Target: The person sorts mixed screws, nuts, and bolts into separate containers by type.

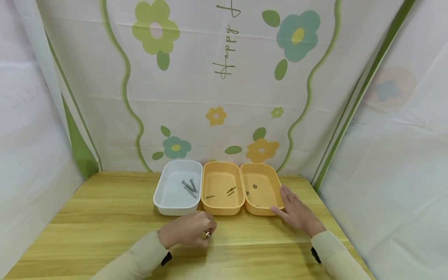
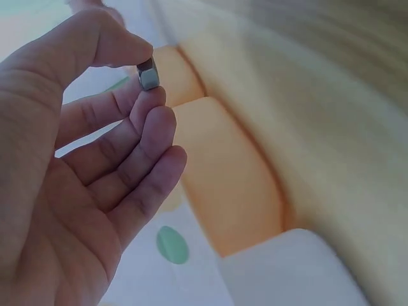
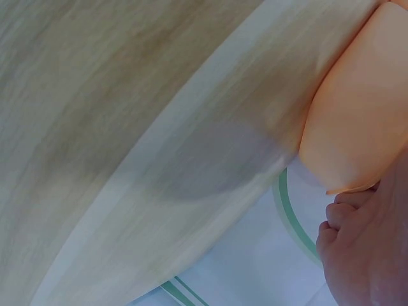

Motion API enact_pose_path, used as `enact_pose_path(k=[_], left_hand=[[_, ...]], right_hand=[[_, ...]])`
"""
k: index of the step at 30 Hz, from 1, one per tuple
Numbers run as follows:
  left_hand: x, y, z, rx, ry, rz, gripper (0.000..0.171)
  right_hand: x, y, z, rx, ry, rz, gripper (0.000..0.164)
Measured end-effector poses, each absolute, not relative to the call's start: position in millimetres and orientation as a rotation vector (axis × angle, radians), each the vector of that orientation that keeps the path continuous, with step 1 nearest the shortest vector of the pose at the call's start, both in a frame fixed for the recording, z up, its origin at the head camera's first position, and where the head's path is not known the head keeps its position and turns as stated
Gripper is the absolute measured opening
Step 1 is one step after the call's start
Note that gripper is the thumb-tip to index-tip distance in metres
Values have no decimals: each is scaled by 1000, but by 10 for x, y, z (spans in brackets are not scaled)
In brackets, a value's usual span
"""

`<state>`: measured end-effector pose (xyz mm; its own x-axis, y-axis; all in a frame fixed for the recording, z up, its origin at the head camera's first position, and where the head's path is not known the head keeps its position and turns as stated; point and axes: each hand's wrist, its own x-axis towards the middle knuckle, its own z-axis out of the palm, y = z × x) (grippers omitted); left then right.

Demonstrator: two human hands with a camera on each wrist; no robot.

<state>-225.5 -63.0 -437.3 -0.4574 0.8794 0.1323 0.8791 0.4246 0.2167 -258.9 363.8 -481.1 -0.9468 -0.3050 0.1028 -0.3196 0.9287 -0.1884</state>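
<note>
Between thumb and index fingertip, my left hand pinches a small metal nut; its other fingers curve loosely beside it. That hand is over the table, just in front of the white and middle trays. My right hand rests against the front right corner of the right yellow tray, thumb by the front wall and fingers extended along the right side. Inside that tray lie a few small nuts. The middle yellow tray holds several small screws.
A white tray with several long bolts stands left of the yellow ones, all side by side at the back of the wooden table. Behind them hangs a flower-printed cloth, with white cloth walls on both sides.
</note>
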Motion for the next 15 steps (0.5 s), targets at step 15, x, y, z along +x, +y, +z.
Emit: enact_pose_path(k=[15], left_hand=[[-2479,-111,-4043,1718,2757,357,10]], right_hand=[[-2553,3618,-4789,491,-2984,291,96]])
